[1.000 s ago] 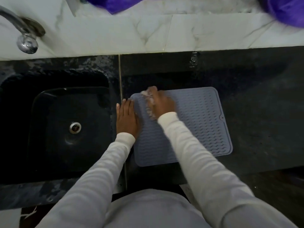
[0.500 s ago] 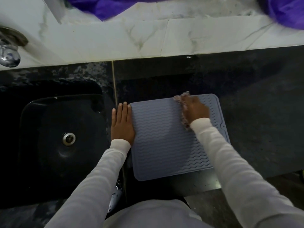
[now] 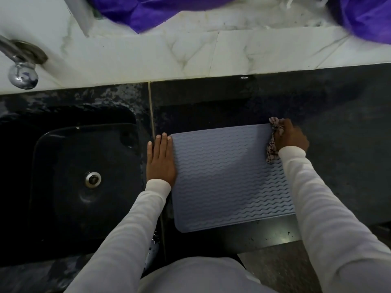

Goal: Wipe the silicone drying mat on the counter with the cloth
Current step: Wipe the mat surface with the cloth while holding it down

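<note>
The mat [image 3: 230,176], grey-blue with wavy ribs, lies flat on the dark counter [image 3: 338,144], just right of the sink [image 3: 84,176]. The left hand [image 3: 161,159] lies flat at the mat's left edge, fingers straight and together, palm down. The right hand [image 3: 291,137] sits at the mat's far right corner, fingers curled round a bunched patterned cloth [image 3: 274,142], which touches the mat. A tap [image 3: 21,66] stands above the sink. Purple fabric [image 3: 152,9] lies on the marble ledge [image 3: 169,56] behind.
</note>
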